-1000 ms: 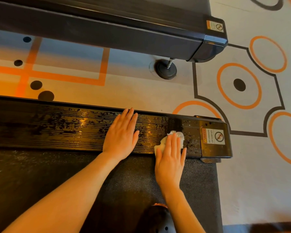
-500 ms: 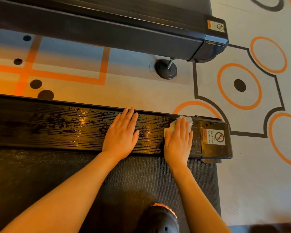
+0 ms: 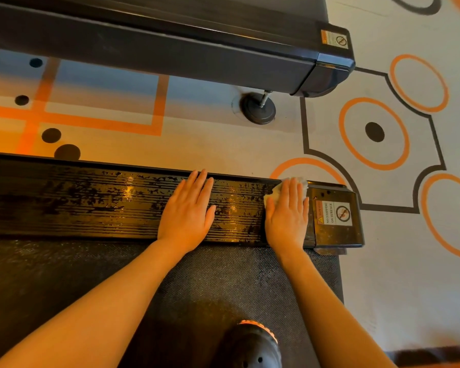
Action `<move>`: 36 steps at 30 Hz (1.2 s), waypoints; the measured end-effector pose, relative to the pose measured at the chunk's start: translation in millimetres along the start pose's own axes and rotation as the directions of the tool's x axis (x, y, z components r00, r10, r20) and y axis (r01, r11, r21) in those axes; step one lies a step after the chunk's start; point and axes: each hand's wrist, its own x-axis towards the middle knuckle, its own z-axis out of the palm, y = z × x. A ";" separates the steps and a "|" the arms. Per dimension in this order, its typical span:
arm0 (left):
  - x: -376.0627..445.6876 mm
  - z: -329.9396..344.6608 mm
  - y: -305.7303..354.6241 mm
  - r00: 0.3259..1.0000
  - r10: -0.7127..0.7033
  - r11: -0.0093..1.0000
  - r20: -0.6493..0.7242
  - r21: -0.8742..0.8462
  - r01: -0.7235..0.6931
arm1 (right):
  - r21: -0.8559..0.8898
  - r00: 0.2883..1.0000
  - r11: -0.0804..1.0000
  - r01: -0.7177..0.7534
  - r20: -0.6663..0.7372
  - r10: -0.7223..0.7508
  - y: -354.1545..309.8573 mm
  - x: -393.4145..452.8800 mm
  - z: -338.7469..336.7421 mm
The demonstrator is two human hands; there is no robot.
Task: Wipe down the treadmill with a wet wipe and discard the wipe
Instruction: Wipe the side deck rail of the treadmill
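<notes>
Treadmill side rail: the black ribbed side rail (image 3: 104, 205) of the near treadmill is running left to right across the middle of the view, glistening with wet streaks between dry patches.
Wet wipe: the small crumpled white wet wipe (image 3: 272, 192) is lying on the rail's right end, mostly covered, peeking out past the fingertips and at the thumb side.
Right hand: the right hand (image 3: 287, 213) is pressing flat on the wipe with fingers straight and close together, reaching the rail's far edge.
Left hand: the left hand (image 3: 187, 211) is resting flat on the bare rail, fingers straight, holding nothing, well apart from the right hand.
End cap: the black plastic end cap (image 3: 335, 216) with a white warning sticker (image 3: 335, 213) is sitting just beside the right hand's outer edge, closing off the rail.
Belt: the dark textured running belt (image 3: 223, 282) is lying along the rail's near edge, under both forearms.
Open room: a long stretch of rail is lying free to the left of the left hand; a strip of patterned orange, grey and black floor (image 3: 223, 144) is separating the rail's far edge from a second black treadmill frame (image 3: 170, 51), whose round levelling foot (image 3: 258, 110) is standing on that strip.
Shoe: a dark perforated shoe (image 3: 250, 346) is showing at the bottom edge on the belt.
</notes>
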 end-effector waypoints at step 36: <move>-15.9 11.0 26.4 0.990 0.077 0.986 -0.117 -0.135 -0.093 | 0.128 0.996 0.991 -0.044 -0.072 0.054 23.3 -77.5 11.3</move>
